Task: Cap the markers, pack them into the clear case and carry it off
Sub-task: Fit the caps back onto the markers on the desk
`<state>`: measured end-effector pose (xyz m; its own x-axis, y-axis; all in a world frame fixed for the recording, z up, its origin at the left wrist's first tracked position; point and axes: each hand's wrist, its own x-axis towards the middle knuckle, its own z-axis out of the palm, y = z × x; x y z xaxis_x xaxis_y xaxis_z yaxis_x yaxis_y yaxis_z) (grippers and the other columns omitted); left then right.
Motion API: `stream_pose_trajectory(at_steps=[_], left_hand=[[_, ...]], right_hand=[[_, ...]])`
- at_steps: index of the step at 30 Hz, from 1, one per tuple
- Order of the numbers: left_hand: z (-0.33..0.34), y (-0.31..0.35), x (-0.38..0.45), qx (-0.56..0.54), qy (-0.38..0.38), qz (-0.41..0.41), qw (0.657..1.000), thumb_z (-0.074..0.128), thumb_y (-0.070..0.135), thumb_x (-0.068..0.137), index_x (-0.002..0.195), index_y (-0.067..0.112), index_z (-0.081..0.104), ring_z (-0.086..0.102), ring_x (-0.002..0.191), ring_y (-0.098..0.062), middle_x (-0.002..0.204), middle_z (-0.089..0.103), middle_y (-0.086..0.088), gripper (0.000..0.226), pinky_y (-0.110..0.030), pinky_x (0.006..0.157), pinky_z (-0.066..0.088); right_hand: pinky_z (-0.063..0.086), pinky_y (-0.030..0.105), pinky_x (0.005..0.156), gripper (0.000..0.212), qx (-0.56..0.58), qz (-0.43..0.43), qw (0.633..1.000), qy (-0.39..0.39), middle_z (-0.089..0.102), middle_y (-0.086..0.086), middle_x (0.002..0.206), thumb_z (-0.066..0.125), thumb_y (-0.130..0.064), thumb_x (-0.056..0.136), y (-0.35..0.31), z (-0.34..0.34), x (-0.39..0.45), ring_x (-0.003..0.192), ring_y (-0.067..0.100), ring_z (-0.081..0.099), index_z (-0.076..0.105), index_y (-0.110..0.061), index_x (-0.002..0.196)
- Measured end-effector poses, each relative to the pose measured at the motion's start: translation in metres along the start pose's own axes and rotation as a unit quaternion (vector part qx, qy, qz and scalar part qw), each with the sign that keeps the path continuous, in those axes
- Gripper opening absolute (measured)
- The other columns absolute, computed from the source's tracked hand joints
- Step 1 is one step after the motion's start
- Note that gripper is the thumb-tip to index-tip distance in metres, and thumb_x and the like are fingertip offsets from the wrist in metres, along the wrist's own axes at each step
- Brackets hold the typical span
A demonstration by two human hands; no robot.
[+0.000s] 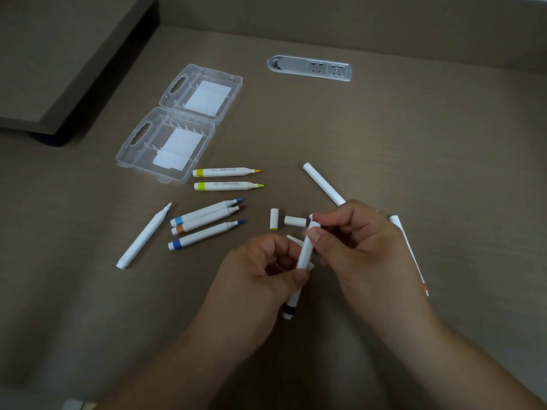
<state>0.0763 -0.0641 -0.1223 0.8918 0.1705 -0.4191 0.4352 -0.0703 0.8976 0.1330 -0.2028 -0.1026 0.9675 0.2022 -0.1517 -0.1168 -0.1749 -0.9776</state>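
My left hand (pixel 266 264) grips a white marker with a black band (pixel 304 253), held nearly upright. My right hand (pixel 355 241) pinches a white cap (pixel 314 224) at that marker's top end. The clear case (pixel 177 125) lies open at the upper left, with white inserts inside. Uncapped markers lie on the table: two yellow ones (pixel 225 179), three with blue, brown and dark blue bands (pixel 204 224), and a white one (pixel 145 236). Two loose caps (pixel 285 221) lie just beyond my fingers. A capped white marker (pixel 322 183) lies beyond my right hand, and another marker (pixel 408 250) lies to its right.
A socket panel (pixel 309 68) is set into the brown table (pixel 414 137) at the back. A raised shelf (pixel 65 54) stands at the far left, behind the case.
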Motion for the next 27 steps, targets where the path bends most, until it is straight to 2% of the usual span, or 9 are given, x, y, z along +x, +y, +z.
stream_pose_trajectory(at_steps=[3, 6, 8, 10, 13, 16, 20, 24, 27], left_hand=[[0.003, -0.003, -0.004, -0.01, 0.005, -0.003, 1.0, 0.074, 0.005, 0.082, 0.082, 0.029, 0.072, 0.071, 0.08, -0.017, 0.081, 0.076, 0.004, 0.023, -0.029, 0.074, 0.057], [0.009, 0.0, -0.005, -0.011, 0.022, -0.004, 1.0, 0.075, 0.008, 0.081, 0.083, 0.028, 0.072, 0.07, 0.077, -0.013, 0.08, 0.075, 0.007, 0.021, -0.017, 0.065, 0.054], [0.014, 0.005, -0.007, -0.016, 0.032, -0.008, 0.999, 0.077, 0.012, 0.079, 0.084, 0.028, 0.072, 0.07, 0.074, -0.008, 0.08, 0.075, 0.009, 0.017, -0.016, 0.063, 0.053], [0.016, 0.009, -0.011, -0.005, 0.039, -0.006, 0.999, 0.078, 0.022, 0.079, 0.087, 0.029, 0.072, 0.069, 0.075, -0.005, 0.081, 0.075, 0.011, 0.012, -0.021, 0.067, 0.052], [0.007, 0.009, -0.016, 0.056, 0.091, 0.005, 0.994, 0.072, 0.034, 0.083, 0.092, 0.035, 0.069, 0.065, 0.078, 0.003, 0.084, 0.071, 0.021, 0.009, -0.017, 0.068, 0.049], [-0.015, 0.002, -0.012, 0.179, 0.175, 0.019, 0.968, 0.066, 0.034, 0.087, 0.093, 0.042, 0.063, 0.057, 0.084, 0.01, 0.083, 0.064, 0.019, 0.01, -0.02, 0.067, 0.046], [-0.049, -0.011, 0.001, 0.271, 0.264, 0.077, 0.922, 0.067, 0.016, 0.087, 0.097, 0.035, 0.067, 0.06, 0.081, -0.005, 0.09, 0.063, 0.017, 0.021, -0.025, 0.07, 0.045], [-0.071, -0.021, 0.014, 0.471, 0.257, 0.095, 0.838, 0.069, 0.015, 0.081, 0.101, 0.023, 0.073, 0.056, 0.095, -0.023, 0.099, 0.068, 0.003, 0.022, -0.037, 0.086, 0.044], [-0.071, -0.019, 0.014, 0.51, 0.239, 0.066, 0.824, 0.067, 0.018, 0.083, 0.101, 0.025, 0.073, 0.055, 0.094, -0.024, 0.098, 0.068, 0.002, 0.02, -0.041, 0.085, 0.046]], right_hand=[[0.059, 0.032, 0.075, 0.024, -0.003, 0.009, 1.0, -0.003, 0.075, -0.001, 0.09, 0.072, -0.005, 0.085, 0.003, 0.0, 0.0, 0.084, 0.015, 0.072, 0.07, -0.029, 0.079], [0.054, 0.023, 0.067, 0.026, -0.004, 0.003, 1.0, -0.03, 0.072, -0.004, 0.078, 0.069, -0.002, 0.086, 0.002, -0.003, -0.002, 0.071, 0.007, 0.067, 0.067, -0.027, 0.089], [0.054, 0.024, 0.064, 0.028, -0.024, -0.005, 0.999, -0.034, 0.068, 0.0, 0.073, 0.07, -0.001, 0.085, 0.0, -0.003, -0.005, 0.065, 0.01, 0.063, 0.066, -0.027, 0.095], [0.054, 0.025, 0.065, 0.028, -0.034, -0.006, 0.999, 0.001, 0.07, 0.002, 0.075, 0.07, 0.0, 0.084, -0.005, -0.011, -0.001, 0.065, 0.011, 0.062, 0.068, -0.026, 0.096], [0.051, 0.03, 0.066, 0.022, -0.057, 0.01, 0.994, 0.088, 0.069, 0.01, 0.078, 0.071, -0.005, 0.085, -0.011, -0.048, 0.017, 0.064, 0.014, 0.059, 0.072, -0.023, 0.095], [0.046, 0.023, 0.064, 0.017, -0.211, 0.027, 0.97, 0.119, 0.07, -0.001, 0.08, 0.072, -0.013, 0.085, -0.002, -0.092, 0.036, 0.065, 0.011, 0.061, 0.072, -0.027, 0.095], [0.042, 0.027, 0.072, 0.018, -0.355, 0.073, 0.926, 0.104, 0.066, -0.012, 0.086, 0.069, -0.014, 0.087, 0.018, -0.116, 0.042, 0.083, 0.016, 0.065, 0.066, -0.031, 0.095], [0.043, 0.021, 0.05, 0.021, -0.357, 0.103, 0.924, 0.089, 0.065, -0.011, 0.094, 0.062, -0.017, 0.093, 0.032, -0.117, 0.037, 0.074, 0.008, 0.063, 0.066, -0.035, 0.103], [0.044, 0.023, 0.043, 0.024, -0.383, 0.076, 0.917, 0.083, 0.063, -0.004, 0.101, 0.061, -0.018, 0.092, 0.041, -0.113, 0.036, 0.079, 0.012, 0.061, 0.067, -0.037, 0.103]])
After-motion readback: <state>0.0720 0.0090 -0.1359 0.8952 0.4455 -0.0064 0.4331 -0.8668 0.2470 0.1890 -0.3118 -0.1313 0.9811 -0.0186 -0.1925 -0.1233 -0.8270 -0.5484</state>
